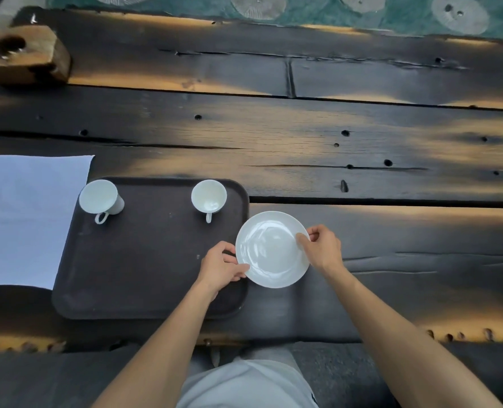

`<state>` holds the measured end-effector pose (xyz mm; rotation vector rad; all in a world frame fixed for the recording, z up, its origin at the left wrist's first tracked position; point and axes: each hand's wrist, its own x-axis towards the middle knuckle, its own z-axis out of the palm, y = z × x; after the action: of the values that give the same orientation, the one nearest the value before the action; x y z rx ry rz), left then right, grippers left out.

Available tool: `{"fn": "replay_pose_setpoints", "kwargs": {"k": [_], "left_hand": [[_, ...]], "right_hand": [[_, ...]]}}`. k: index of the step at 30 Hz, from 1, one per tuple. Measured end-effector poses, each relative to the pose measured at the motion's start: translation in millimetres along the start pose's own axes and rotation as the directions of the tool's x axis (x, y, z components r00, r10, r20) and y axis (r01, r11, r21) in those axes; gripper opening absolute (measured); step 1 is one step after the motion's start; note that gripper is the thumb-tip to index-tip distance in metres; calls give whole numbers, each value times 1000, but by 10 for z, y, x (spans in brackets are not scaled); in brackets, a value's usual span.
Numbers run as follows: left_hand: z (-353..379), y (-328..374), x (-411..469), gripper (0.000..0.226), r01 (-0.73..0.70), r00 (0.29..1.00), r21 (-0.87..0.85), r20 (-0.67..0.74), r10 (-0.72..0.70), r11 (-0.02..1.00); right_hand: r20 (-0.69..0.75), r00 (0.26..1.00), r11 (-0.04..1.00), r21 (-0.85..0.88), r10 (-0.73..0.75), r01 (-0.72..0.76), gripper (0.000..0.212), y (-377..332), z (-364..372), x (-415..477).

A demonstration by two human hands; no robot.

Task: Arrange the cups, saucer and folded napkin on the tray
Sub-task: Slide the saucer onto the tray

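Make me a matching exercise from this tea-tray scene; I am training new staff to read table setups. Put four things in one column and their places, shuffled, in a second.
Things:
1. white handled cup at the tray's far left corner
2. round white saucer
3. pale blue flat napkin
4. brown wooden block with a hole

Places:
A. held at its rim by both hands, left hand and right hand
B. far left corner of the wooden table
C. standing on the dark rectangular tray
D. on the table, left of the tray

Pairs: 1-C, 2-A, 3-D, 4-B
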<state>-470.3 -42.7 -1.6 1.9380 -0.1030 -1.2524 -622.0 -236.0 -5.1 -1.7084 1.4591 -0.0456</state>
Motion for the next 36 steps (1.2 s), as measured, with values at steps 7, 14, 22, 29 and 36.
{"fn": "replay_pose_setpoints", "kwargs": {"k": [7, 14, 22, 29, 36], "left_hand": [[-411, -186, -142, 35, 12, 999, 16, -33, -12, 1000], [-830, -396, -182, 31, 32, 997, 28, -75, -30, 999], [-1130, -540, -145, 28, 65, 990, 65, -128, -56, 996], [-1293, -626, -94, 28, 95, 986, 68, -146, -85, 993], [-1343, -692, -53, 28, 113, 986, 64, -131, -104, 991]], "right_hand": [[20, 1000, 1000, -15, -12, 12, 16, -134, 316, -331], [67, 997, 998, -49, -32, 35, 8, -222, 675, -584], [101, 995, 995, -95, -7, 17, 15, -347, 987, -746], [130, 991, 992, -125, -16, 32, 21, -461, 1179, -806], [155, 988, 980, -193, -18, 48, 18, -533, 1258, -834]]}}
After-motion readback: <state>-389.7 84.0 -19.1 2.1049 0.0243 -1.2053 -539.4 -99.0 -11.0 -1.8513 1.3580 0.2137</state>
